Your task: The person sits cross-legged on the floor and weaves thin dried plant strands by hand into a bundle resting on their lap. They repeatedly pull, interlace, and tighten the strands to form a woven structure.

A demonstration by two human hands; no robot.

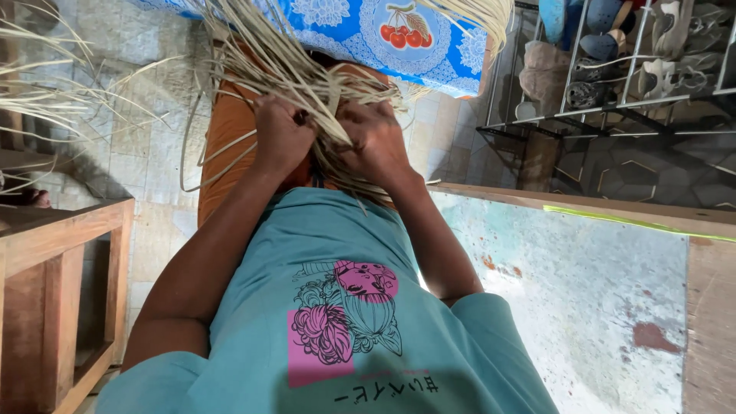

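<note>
Both hands are buried in the same bundle of dry pale strips (307, 73), held up over the lap. The left hand (280, 138) is closed in a fist round a clump of them, and the right hand (376, 138) is clamped on the strands just beside it, knuckles nearly touching. The loose ends fan out everywhere: up toward the blue cloth (360, 31) with the cherry print, and off to the left over the tiled floor (146, 153).

Stuff that could go sideways, I reckon. Those strips look thin and brittle, so a hard tug or a sharp bend could crack one right at the grip. With so many free ends flopping about, a couple could cross and snarl, or one could slip out of the fist and loosen the bundle. Long trailing ends might also snag on the wooden frame (69, 261) at the left. Dry edges like that can slice fingers too.
</note>
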